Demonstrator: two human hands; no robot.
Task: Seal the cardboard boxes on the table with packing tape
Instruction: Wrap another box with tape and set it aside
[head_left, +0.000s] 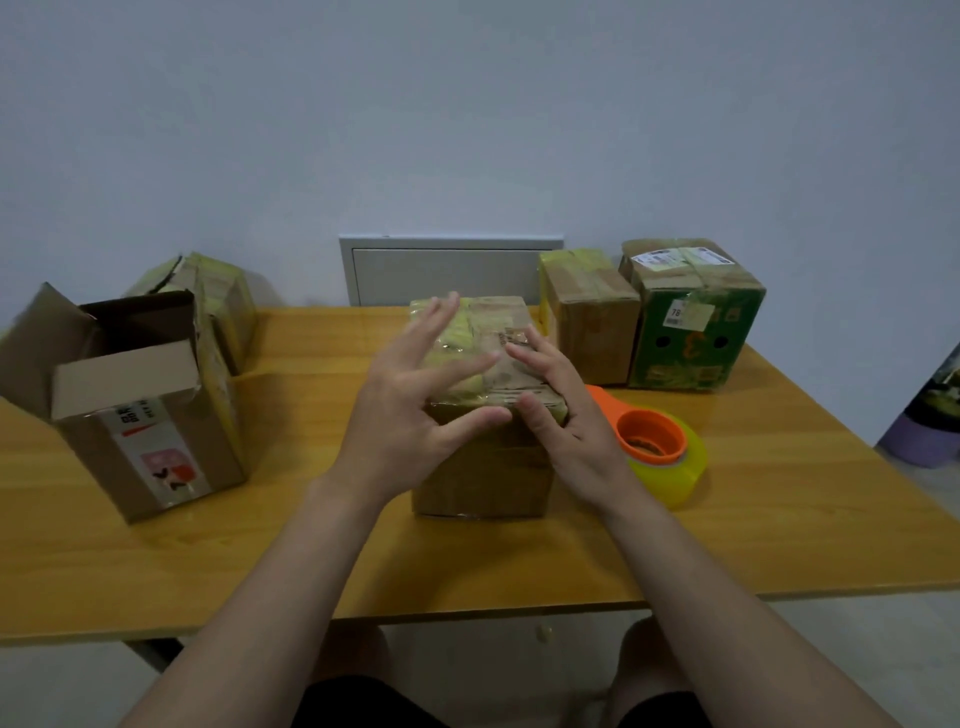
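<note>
Head: box (483, 470) beneath left hand (410, 410)

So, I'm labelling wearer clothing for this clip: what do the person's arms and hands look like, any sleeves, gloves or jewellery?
Both are bare. The left hand and right hand wear no gloves, and no rings show. No sleeve, watch or wristband appears anywhere up to the frame's bottom edge.

Plain pale grey-blue painted wall (467, 104) filled the upper half, evenly lit. Grey rectangular metal access panel (447, 270) was set low in it, just behind the yellow-brown wood-grain tabletop (156, 561). Light grey floor (857, 649) showed below the near edge. Lilac rounded object (924, 441) sat on the floor at far right — too blurred to identify.
</note>
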